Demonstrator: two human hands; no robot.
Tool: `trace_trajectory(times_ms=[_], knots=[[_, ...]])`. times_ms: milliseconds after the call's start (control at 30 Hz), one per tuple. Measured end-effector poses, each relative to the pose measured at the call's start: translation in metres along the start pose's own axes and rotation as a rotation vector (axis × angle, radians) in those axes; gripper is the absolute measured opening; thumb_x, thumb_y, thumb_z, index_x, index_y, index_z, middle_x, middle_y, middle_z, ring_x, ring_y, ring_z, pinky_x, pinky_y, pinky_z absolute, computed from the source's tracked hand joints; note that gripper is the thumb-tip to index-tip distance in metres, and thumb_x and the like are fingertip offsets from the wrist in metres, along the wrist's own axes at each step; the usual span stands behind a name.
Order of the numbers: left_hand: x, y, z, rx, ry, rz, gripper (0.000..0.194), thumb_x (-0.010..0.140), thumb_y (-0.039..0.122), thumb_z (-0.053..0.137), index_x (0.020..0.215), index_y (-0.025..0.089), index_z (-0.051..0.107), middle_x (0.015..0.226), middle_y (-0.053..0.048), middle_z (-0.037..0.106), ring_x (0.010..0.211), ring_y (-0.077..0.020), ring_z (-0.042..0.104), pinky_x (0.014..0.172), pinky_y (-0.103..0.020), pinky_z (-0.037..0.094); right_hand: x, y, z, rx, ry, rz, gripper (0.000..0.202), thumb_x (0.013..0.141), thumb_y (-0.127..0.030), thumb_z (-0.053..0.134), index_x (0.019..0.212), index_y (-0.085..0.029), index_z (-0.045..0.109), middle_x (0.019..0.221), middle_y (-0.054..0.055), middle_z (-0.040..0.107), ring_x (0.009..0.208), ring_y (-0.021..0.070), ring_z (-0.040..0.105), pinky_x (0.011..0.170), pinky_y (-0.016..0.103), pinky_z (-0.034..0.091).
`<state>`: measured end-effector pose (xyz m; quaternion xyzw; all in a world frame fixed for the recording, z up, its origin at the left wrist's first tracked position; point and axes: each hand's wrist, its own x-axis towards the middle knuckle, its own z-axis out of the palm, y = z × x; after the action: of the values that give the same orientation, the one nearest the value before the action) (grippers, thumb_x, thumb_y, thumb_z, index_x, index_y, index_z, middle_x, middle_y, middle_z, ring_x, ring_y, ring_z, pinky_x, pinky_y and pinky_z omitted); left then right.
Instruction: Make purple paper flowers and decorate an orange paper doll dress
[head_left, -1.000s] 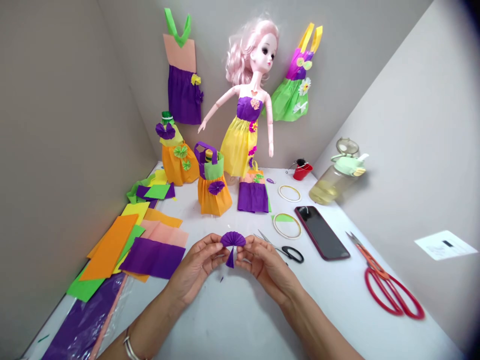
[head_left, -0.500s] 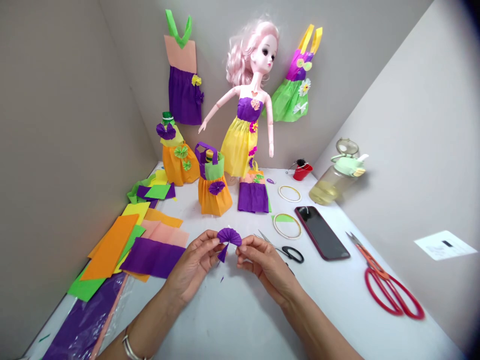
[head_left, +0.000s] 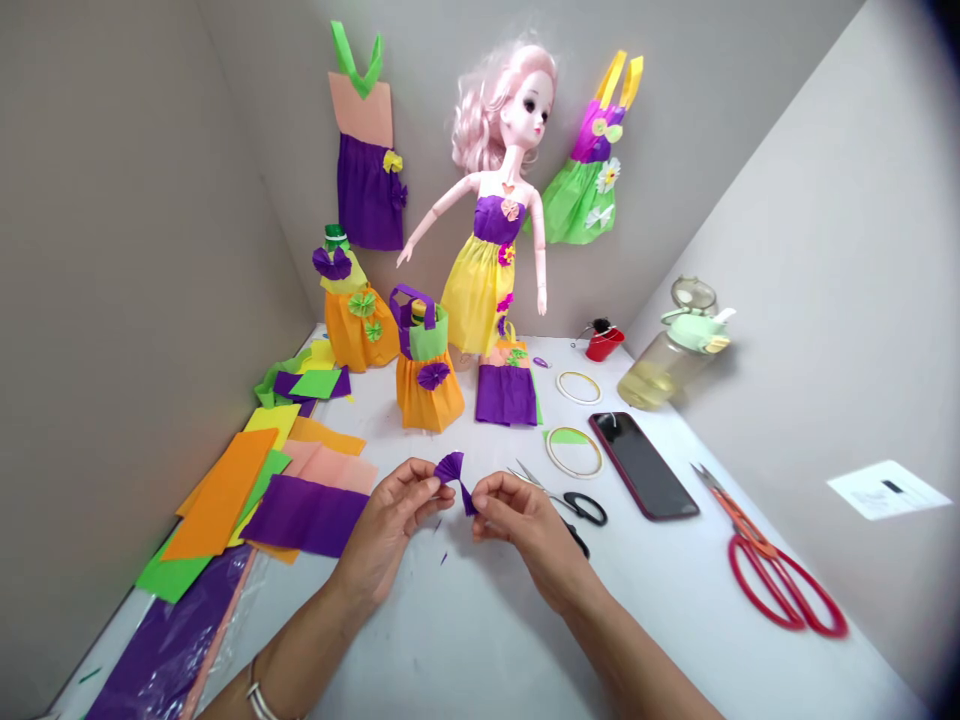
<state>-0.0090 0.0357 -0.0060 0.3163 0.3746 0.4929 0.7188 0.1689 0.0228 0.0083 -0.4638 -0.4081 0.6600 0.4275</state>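
Observation:
A pleated purple paper bow [head_left: 451, 467], pinched narrow at its middle, is stretched between my hands above the table. My left hand [head_left: 394, 510] pinches its fanned-out upper left part between thumb and fingertips. On the other side, the fingertips of my right hand [head_left: 517, 510] are closed on the lower right end, which is folded narrow. Black-handled scissors [head_left: 585, 508] lie just beyond my right hand, partly hidden by it. Purple paper [head_left: 307, 513] lies beside my left forearm. A small purple scrap [head_left: 444, 558] rests on the table between my wrists.
A doll [head_left: 499, 230] stands behind two dressed bottles, one orange-skirted [head_left: 429, 395]. Coloured sheets [head_left: 225, 490] pile up at left. To the right are tape rolls [head_left: 574, 470], a phone [head_left: 643, 465], red-handled scissors [head_left: 780, 570] and a water bottle [head_left: 667, 360].
The bow's wide upper fan has narrowed at the right, and its lower tail has swung from the left over to my right fingertips. My right hand has shifted slightly left.

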Motion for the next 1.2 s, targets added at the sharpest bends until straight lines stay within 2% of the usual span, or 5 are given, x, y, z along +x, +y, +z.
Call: trace_trajectory(times_ms=[267, 767, 967, 1067, 1200], knots=[[0.002, 0.003, 0.002, -0.016, 0.011, 0.013, 0.01, 0.083, 0.023, 0.071, 0.086, 0.018, 0.063, 0.082, 0.0, 0.068, 0.084, -0.0134, 0.065, 0.087, -0.026, 0.049, -0.003, -0.006, 0.001, -0.271, 0.009, -0.068, 0.019, 0.083, -0.039, 0.066, 0.084, -0.019, 0.067, 0.068, 0.0, 0.063, 0.067, 0.015, 0.056, 0.066, 0.028, 0.042], [0.002, 0.003, 0.0, -0.044, 0.017, -0.001, 0.014, 0.08, 0.023, 0.074, 0.085, 0.017, 0.063, 0.082, 0.0, 0.069, 0.082, -0.0133, 0.066, 0.085, -0.026, 0.051, -0.002, 0.005, 0.0, -0.475, 0.053, -0.167, 0.007, 0.083, -0.027, 0.064, 0.086, -0.022, 0.067, 0.073, -0.001, 0.062, 0.067, 0.0151, 0.053, 0.063, 0.028, 0.042], [0.002, 0.003, 0.002, -0.063, 0.006, -0.02, 0.016, 0.078, 0.024, 0.076, 0.086, 0.018, 0.064, 0.082, 0.0, 0.071, 0.081, -0.0135, 0.068, 0.084, -0.026, 0.053, -0.003, 0.004, 0.0, -0.533, 0.067, -0.249, 0.008, 0.084, -0.024, 0.061, 0.078, -0.023, 0.065, 0.076, 0.0, 0.064, 0.069, 0.0162, 0.056, 0.067, 0.029, 0.044], [0.001, 0.002, 0.001, -0.061, -0.009, -0.02, 0.012, 0.08, 0.022, 0.074, 0.087, 0.018, 0.065, 0.082, 0.0, 0.071, 0.082, -0.0132, 0.068, 0.085, -0.025, 0.053, -0.005, 0.001, 0.002, -0.525, 0.086, -0.264, 0.008, 0.087, -0.026, 0.058, 0.081, -0.023, 0.062, 0.079, 0.0, 0.063, 0.073, 0.0168, 0.058, 0.068, 0.029, 0.046], [0.0, 0.0, 0.0, -0.081, -0.017, -0.033, 0.013, 0.08, 0.021, 0.074, 0.089, 0.019, 0.065, 0.084, 0.0, 0.071, 0.083, -0.014, 0.069, 0.086, -0.027, 0.054, -0.005, 0.0, 0.003, -0.486, 0.099, -0.281, 0.008, 0.09, -0.03, 0.058, 0.088, -0.023, 0.06, 0.092, 0.002, 0.064, 0.085, 0.0182, 0.061, 0.079, 0.031, 0.049]])
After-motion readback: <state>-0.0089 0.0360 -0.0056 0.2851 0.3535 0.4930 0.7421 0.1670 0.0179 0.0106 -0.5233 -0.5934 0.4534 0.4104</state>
